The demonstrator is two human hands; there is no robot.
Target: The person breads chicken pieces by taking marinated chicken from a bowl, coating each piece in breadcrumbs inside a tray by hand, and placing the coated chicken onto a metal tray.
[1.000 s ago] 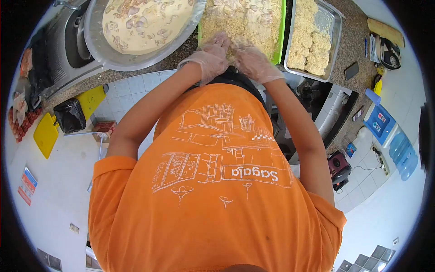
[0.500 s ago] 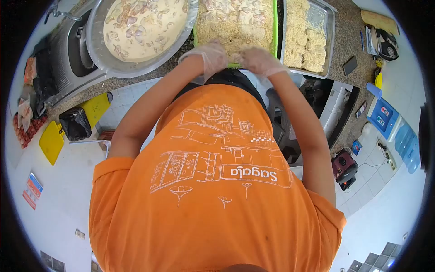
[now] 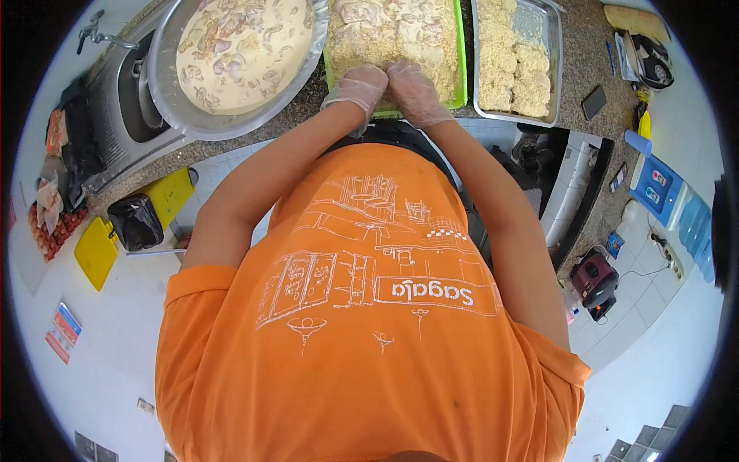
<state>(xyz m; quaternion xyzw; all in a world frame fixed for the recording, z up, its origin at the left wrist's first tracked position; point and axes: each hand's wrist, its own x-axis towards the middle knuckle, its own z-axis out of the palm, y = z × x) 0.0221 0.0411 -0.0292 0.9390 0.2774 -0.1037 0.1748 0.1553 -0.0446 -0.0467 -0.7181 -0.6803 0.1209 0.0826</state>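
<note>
We drew plastic-gloved left hand [image 3: 362, 85], right hand [image 3: 416, 91] together at beige crumbs [image 3: 440, 71], green rectangular tray [image 3: 463, 77]; work likely narrowed, could not tell grips.

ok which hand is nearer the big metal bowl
Left. The left hand is right of the metal bowl, near the close edge of the green tray; the right hand is beside it, farther right.
</note>
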